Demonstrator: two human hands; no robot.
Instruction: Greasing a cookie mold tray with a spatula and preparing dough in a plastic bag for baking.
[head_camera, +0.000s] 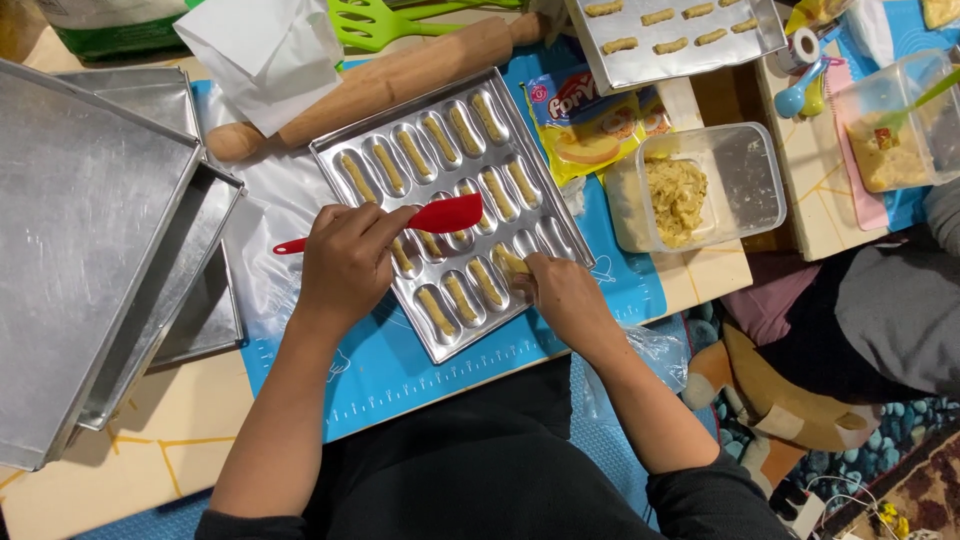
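Observation:
A metal mould tray with rows of finger-shaped cavities lies tilted on a blue mat. Most cavities hold strips of pale dough. My left hand grips a red spatula, its blade resting over the middle of the tray. At the tray's near right corner, my right hand presses a piece of dough into a cavity with its fingertips.
A wooden rolling pin lies behind the tray. Stacked metal baking pans fill the left side. A clear tub of dough stands to the right, beside a yellow packet. Another person's sleeve is at the far right.

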